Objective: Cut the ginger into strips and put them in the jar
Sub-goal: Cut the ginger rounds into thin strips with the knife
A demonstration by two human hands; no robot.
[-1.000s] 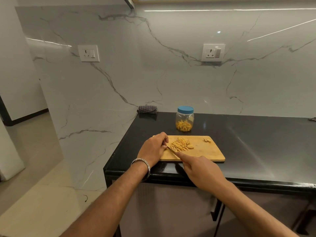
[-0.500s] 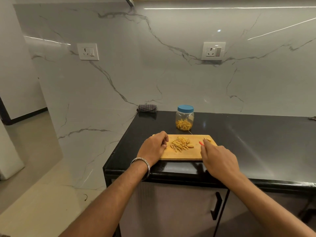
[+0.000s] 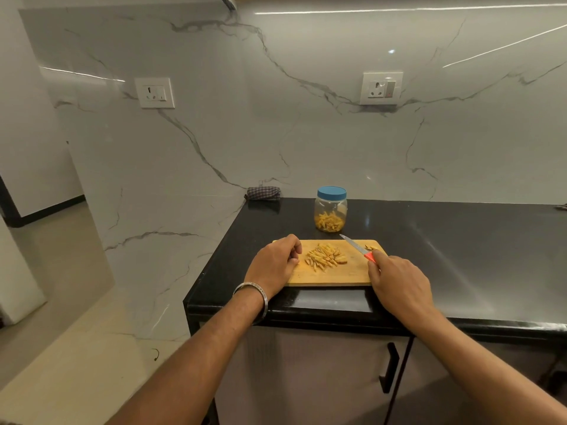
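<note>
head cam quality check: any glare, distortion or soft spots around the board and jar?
Head view: strip-light glare streaks the marble wall and sheens the black countertop; wide-angle bending curves the wall edges; dim warm light, yet the ginger strips, jar and knife read clearly; the scraps behind the knife are too small to resolve.

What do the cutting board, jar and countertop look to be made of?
Cutting board: likely wood or bamboo, matte tan. Jar: clear plastic or glass, undecidable, with an opaque blue lid, probably plastic. Countertop: polished black stone, perhaps granite, mirroring light.
</note>
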